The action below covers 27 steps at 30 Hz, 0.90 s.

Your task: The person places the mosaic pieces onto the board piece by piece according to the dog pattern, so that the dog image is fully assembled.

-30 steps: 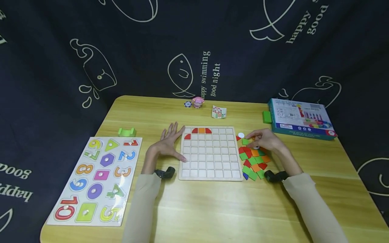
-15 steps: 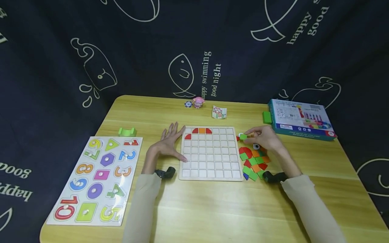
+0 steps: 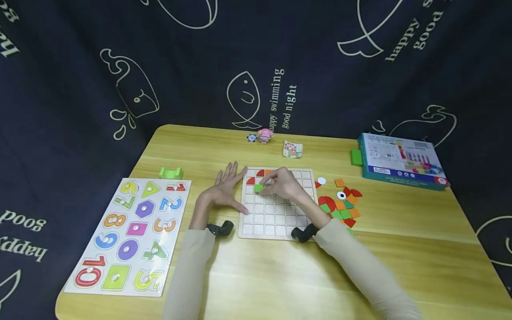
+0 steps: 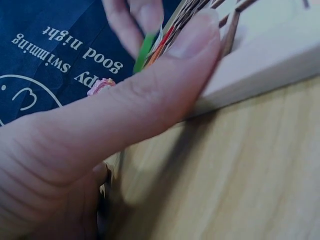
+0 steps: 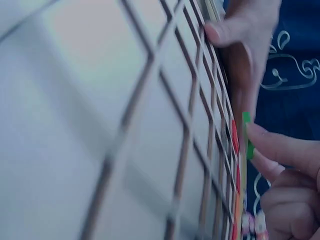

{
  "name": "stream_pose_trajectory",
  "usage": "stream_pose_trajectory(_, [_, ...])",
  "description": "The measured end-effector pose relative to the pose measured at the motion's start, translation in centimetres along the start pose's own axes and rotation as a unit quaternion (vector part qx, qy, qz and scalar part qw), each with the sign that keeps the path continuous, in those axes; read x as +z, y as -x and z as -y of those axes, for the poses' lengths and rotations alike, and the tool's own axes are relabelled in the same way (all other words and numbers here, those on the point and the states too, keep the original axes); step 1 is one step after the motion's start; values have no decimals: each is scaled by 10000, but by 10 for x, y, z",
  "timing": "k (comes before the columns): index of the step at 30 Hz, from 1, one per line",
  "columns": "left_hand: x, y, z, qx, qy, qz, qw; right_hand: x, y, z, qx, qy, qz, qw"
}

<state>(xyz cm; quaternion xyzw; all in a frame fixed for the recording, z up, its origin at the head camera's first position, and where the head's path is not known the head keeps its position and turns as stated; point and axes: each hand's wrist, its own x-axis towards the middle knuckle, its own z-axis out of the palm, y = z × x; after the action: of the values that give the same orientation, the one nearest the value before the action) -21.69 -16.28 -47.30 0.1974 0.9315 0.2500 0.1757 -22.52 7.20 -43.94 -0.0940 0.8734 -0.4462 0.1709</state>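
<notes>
A white board with a square grid [image 3: 270, 219] lies flat at the table's middle. My left hand [image 3: 223, 191] rests at its left edge, fingers spread; in the left wrist view the thumb [image 4: 150, 92] touches the board's rim. Over the upper left cells, my right hand [image 3: 285, 184] pinches a green square tile [image 3: 258, 188] between thumb and fingers. The right wrist view shows that tile [image 5: 248, 137] edge-on, just above the board. Red rounded tiles [image 3: 250, 181] and an orange tile [image 3: 268, 171] sit in cells near the top left, partly hidden by the right hand.
Loose red, orange and green tiles [image 3: 345, 214] lie right of the board. A number puzzle board [image 3: 134, 249] is at left, with a green block [image 3: 171, 173] behind it. Farther back are a pattern card [image 3: 293, 150], a pink figurine [image 3: 265, 135] and a box [image 3: 404, 160].
My right hand has picked the green tile from the loose pile and carried it left over the board. My left hand keeps its place at the board's edge.
</notes>
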Motion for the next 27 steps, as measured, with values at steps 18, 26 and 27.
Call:
stream_pose_trajectory(18, [-2, 2, -1, 106, 32, -52, 9999, 23, -14, 9, -129, 68, -48, 9999])
stream_pose_trajectory(26, [-1, 1, -2, 115, 86, -40, 9999, 27, -19, 8, -191, 60, 9, 9998])
stream_pose_trajectory(27, [0, 1, -1, 119, 91, -40, 9999, 27, -20, 8, -201, 22, 31, 9998])
